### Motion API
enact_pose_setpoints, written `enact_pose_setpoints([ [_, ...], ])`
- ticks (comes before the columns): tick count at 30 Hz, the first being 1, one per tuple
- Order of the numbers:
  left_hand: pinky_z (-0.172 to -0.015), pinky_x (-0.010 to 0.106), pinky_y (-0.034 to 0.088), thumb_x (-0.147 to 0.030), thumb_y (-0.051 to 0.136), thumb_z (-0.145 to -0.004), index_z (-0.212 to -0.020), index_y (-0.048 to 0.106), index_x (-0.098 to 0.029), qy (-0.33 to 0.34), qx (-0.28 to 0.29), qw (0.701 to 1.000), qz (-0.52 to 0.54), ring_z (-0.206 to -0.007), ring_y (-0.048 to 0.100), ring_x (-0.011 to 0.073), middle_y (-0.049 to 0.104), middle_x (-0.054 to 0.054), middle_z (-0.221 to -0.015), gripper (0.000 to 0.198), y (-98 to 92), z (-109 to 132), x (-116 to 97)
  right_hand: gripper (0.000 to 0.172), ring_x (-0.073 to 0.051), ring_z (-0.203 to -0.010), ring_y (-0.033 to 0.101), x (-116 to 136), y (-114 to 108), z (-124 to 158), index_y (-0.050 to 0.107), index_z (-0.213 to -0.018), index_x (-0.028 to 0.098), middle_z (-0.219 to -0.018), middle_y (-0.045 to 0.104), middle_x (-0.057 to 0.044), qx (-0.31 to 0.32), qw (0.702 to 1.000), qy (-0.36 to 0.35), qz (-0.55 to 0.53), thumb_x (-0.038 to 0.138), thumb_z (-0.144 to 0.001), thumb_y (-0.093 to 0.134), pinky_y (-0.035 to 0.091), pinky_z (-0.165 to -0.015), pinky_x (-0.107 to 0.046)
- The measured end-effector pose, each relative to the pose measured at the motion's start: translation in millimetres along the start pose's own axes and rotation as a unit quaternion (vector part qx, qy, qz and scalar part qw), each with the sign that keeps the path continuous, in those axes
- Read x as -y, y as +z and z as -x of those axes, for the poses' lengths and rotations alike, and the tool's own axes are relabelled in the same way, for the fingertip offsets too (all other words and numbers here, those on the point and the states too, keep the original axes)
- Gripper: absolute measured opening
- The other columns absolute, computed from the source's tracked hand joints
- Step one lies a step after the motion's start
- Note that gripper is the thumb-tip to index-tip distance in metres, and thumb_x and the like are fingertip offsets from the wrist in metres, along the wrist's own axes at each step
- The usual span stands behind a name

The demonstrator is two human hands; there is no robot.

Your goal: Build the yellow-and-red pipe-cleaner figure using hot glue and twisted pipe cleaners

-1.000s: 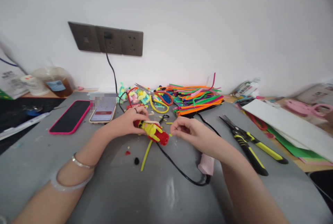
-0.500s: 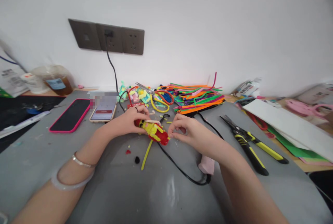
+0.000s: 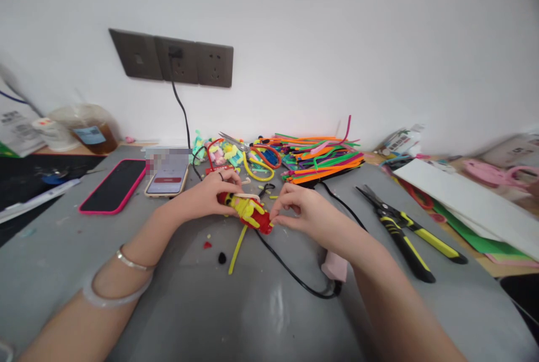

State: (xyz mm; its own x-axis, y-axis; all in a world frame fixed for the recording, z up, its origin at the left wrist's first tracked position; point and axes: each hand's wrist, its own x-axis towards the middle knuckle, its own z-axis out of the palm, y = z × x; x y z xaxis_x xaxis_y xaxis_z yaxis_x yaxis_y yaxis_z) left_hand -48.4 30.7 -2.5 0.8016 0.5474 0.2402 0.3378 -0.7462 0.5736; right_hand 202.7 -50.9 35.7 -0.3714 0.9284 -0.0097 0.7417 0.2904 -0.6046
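Near the middle of the grey table lies a red and yellow fuzzy figure (image 3: 251, 214), tilted, with a pale curved piece across its upper part. My left hand (image 3: 221, 192) is closed around its left end. At its red lower end, my right hand (image 3: 292, 207) pinches with thumb and index finger; a small yellow tip shows there, and what the fingertips grip is too small to tell. Under the figure, a yellow-green pipe cleaner (image 3: 237, 251) sticks out towards me. A red scrap (image 3: 208, 244) and a black pompom (image 3: 222, 258) lie beside it.
Behind are bundled pipe cleaners (image 3: 324, 157), small scissors (image 3: 231, 140) and pastel scraps. Two phones (image 3: 113, 187) lie left. Black-and-yellow pliers (image 3: 404, 227) and white sheets (image 3: 463, 199) are at right. A black cable (image 3: 290, 273) with a pink block (image 3: 334, 266) runs below my right hand.
My right fingertips have shifted very slightly left at the figure's red end. My left hand and the figure look nearly unchanged.
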Motion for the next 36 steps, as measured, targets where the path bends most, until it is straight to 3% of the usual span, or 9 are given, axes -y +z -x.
enact_pose_setpoints([
  [6,-0.097,0.038,0.044,-0.032,0.074,-0.081,-0.106,0.074,-0.024,0.005,0.002,1.0,-0.006,-0.106,0.054,0.0232,0.059,0.006,-0.108,0.027,1.0,0.1,2.2,0.001,-0.014,-0.068,0.05,2.2,-4.0,3.5,0.066,-0.077,0.02,-0.071,0.055,0.003,-0.072,0.996,0.038,-0.025,0.019,-0.078,0.067,0.035,-0.06,-0.025],
  [15,-0.096,0.037,0.044,-0.03,0.075,-0.08,-0.104,0.074,-0.022,0.006,0.006,1.0,-0.015,-0.105,0.055,0.0228,0.059,0.006,-0.107,0.025,-0.2,0.1,-0.1,0.004,-0.015,-0.068,0.05,-4.4,5.1,0.9,0.064,-0.073,0.021,-0.072,0.058,0.003,-0.019,0.998,0.052,-0.02,0.021,-0.076,0.067,0.036,-0.06,-0.025],
  [36,-0.097,0.036,0.043,-0.03,0.075,-0.08,-0.104,0.073,-0.022,0.003,0.016,1.0,-0.017,-0.107,0.054,0.0229,0.059,0.006,-0.109,0.025,0.0,-0.1,2.0,0.006,-0.013,-0.062,0.046,2.0,1.2,2.9,0.063,-0.07,0.021,-0.067,0.054,0.004,-0.02,0.998,0.053,0.006,0.018,-0.075,0.067,0.033,-0.058,-0.024],
])
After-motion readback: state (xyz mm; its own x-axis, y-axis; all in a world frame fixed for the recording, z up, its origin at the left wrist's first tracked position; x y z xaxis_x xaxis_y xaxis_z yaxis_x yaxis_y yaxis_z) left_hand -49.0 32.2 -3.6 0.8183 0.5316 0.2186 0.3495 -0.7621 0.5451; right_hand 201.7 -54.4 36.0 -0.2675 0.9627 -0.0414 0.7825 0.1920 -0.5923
